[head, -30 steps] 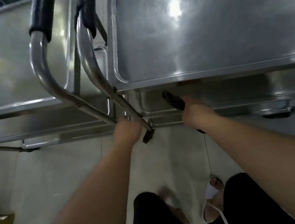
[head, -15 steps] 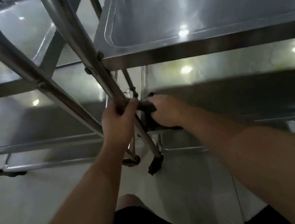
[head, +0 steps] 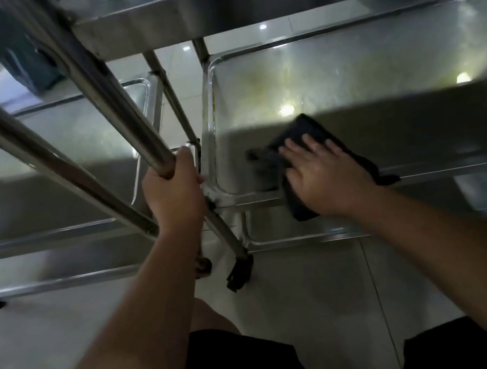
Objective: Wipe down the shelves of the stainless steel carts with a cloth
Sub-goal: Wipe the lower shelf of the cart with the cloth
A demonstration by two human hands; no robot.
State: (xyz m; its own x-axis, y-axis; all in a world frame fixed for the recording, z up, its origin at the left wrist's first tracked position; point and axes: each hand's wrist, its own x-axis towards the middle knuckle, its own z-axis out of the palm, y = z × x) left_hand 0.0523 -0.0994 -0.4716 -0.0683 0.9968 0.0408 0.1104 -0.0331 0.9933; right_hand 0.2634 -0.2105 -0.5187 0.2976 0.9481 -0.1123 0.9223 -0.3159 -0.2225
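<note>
Below, two stainless steel carts are seen side by side on a pale tiled floor [head: 303, 296], the right cart [head: 238, 8] with its top shelf edge across the upper frame and the left cart [head: 45, 143] partly blurred. The middle shelf [head: 361, 68] of the right cart is shown as a shallow tray with a raised rim and rounded corners; its far half is lit and bare, its near half is in shadow. A slanted handle tube [head: 110, 90] of the cart frame is gripped by the left hand [head: 174, 192], whose fingers are curled round it just above the shelf corner. A dark cloth [head: 301, 132] is spread on the near left part of the middle shelf, its long axis running from the far left towards the near right, with one end draped over the front rim. The cloth is pressed flat by the right hand [head: 323, 171], fingers straight and spread, pointing towards the far left. Open shelf is left to the right and beyond the cloth. A black caster [head: 241, 273] is seen below on the floor.
</note>
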